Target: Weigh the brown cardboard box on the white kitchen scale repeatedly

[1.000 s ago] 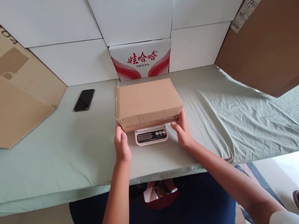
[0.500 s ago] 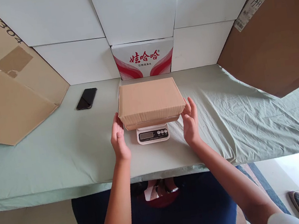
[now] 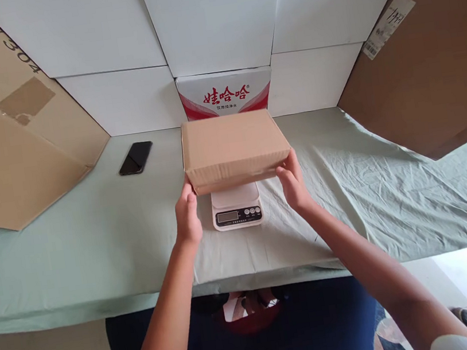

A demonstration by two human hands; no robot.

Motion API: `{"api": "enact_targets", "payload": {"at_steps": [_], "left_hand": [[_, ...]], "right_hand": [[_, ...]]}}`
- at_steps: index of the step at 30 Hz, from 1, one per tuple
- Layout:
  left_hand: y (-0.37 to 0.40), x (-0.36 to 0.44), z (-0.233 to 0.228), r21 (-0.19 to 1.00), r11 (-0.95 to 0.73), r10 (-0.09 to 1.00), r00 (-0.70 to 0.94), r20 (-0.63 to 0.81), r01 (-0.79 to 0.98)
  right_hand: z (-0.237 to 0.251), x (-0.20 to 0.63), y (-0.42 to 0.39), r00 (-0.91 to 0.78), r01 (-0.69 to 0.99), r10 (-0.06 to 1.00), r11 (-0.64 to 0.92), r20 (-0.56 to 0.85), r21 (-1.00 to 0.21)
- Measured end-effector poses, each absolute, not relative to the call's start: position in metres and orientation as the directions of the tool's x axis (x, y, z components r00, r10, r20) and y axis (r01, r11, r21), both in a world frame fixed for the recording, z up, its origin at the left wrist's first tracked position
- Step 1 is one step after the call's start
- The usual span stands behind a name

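A plain brown cardboard box is held level between my two hands, above a white digital kitchen scale. My left hand grips the box's lower left front corner, fingers partly hidden beneath it. At the lower right corner, my right hand has its thumb on the front and its fingers along the side. The scale's display and buttons show in front of the box, with part of its weighing plate. The back of the scale is hidden under the box.
A black phone lies left on the green cloth-covered table. Behind stands a white and red printed carton against white panels. Large cardboard sheets flank the table at left and right.
The box has been lifted off the scale and now hangs above it, showing more of the weighing plate. Both hands have closed on its lower corners. The view has shifted slightly.
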State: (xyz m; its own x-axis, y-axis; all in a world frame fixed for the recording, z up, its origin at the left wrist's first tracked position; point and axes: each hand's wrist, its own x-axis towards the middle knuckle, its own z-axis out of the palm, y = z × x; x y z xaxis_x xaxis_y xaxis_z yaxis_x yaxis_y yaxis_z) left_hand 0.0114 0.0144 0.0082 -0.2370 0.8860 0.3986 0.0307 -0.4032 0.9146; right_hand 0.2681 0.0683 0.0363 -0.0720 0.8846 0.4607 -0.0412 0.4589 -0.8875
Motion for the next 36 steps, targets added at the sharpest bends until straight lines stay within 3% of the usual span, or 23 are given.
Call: {"api": "enact_targets", "payload": {"at_steps": [4,8,13,18,24,26,33,36], "left_hand": [[0.085,0.005,0.016,0.899,-0.436,0.878,-0.237,0.416,-0.039],[0.146,0.000,0.000,0.920,-0.379,0.910,-0.225,0.350,-0.103],[0.163,-0.001,-0.027,0.923,-0.334,0.932,-0.211,0.294,-0.191],[0.168,-0.005,-0.041,0.948,-0.269,0.948,-0.221,0.229,-0.172],[0.171,-0.047,-0.040,0.948,-0.280,0.899,-0.389,0.204,-0.150],[0.171,-0.057,-0.039,0.947,-0.286,0.885,-0.419,0.203,-0.145],[0.176,-0.033,-0.047,0.963,-0.232,0.931,-0.319,0.179,-0.138],[0.175,-0.018,-0.047,0.958,-0.247,0.948,-0.239,0.208,-0.146]], "right_hand": [[0.044,0.256,0.120,-0.007,0.010,0.849,0.529,0.529,-0.848],[0.022,0.242,0.166,0.069,-0.012,0.866,0.497,0.496,-0.867],[-0.005,0.242,0.188,0.086,-0.017,0.894,0.442,0.439,-0.897],[-0.016,0.248,0.196,0.053,-0.002,0.914,0.402,0.401,-0.916],[-0.027,0.285,0.221,0.392,-0.130,0.898,0.270,0.200,-0.954],[-0.028,0.298,0.226,0.430,-0.188,0.888,0.261,0.159,-0.947],[-0.031,0.279,0.215,0.220,-0.161,0.959,0.218,0.180,-0.962],[-0.027,0.261,0.203,0.079,-0.099,0.961,0.273,0.266,-0.957]]}}
